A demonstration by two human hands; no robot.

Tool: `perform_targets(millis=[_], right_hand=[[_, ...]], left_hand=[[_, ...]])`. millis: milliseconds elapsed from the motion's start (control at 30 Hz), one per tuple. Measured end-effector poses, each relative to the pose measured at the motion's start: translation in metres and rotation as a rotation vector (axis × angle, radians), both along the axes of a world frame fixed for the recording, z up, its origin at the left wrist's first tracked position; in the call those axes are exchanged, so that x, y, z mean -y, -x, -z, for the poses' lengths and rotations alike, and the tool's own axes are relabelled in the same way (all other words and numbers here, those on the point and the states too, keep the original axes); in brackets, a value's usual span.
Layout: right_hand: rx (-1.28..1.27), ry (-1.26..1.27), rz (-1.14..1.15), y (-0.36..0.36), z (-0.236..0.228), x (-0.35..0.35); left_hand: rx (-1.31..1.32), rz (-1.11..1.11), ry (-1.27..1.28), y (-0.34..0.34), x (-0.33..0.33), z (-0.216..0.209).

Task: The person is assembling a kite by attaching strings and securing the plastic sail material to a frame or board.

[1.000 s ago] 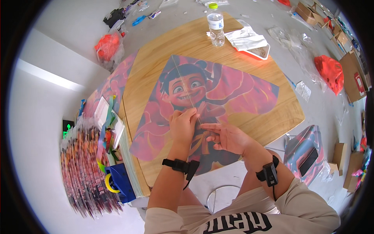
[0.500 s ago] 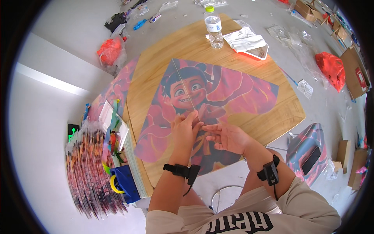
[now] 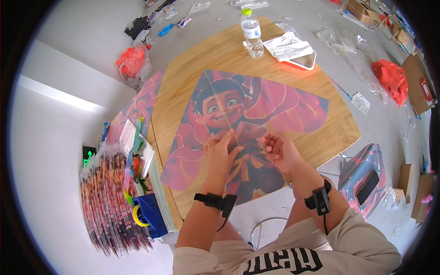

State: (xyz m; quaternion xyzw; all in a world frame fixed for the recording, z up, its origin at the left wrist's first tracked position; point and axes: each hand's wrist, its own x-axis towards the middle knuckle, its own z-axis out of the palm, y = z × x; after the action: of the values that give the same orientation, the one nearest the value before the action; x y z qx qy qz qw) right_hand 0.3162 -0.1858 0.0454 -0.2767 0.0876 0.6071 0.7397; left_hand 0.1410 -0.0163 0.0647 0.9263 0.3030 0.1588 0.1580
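A kite-shaped printed sheet with a cartoon figure in red and dark tones lies on the wooden table. Down its middle runs a thin, pale stick. My left hand rests on the sheet at the stick's near end, thumb and fingers closed about it. To the right, my right hand is raised over the sheet, apart from the stick, with its fingers curled inward. Whatever those fingers hold, if anything, is too small to make out. Both wrists carry black strapped devices.
A water bottle and a tray with white wrapping stand at the table's far side. To the left are a stack of packed sheets and a blue tape dispenser. A phone lies on another print at right.
My right hand has drawn away from the stick toward the right and up, and its outstretched fingers have curled. The left hand keeps its place on the sheet.
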Motion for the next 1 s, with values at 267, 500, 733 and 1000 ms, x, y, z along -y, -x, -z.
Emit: perform_targets(millis=[267,500,733,1000], right_hand=[[-0.053,-0.052,0.107,0.002,0.003,-0.002],[-0.054,-0.059,0.134,0.009,-0.001,-0.010],[0.033,-0.048,0.064,0.023,-0.012,-0.020],[0.495,-0.011,0.431,0.032,-0.009,-0.034]], left_hand=[[-0.178,0.027,0.107,0.003,0.009,-0.020],[-0.273,0.216,-0.179,0.032,0.042,0.004],[-0.235,0.387,-0.117,0.062,0.038,-0.006],[-0.094,0.444,-0.095,0.069,0.035,-0.006]])
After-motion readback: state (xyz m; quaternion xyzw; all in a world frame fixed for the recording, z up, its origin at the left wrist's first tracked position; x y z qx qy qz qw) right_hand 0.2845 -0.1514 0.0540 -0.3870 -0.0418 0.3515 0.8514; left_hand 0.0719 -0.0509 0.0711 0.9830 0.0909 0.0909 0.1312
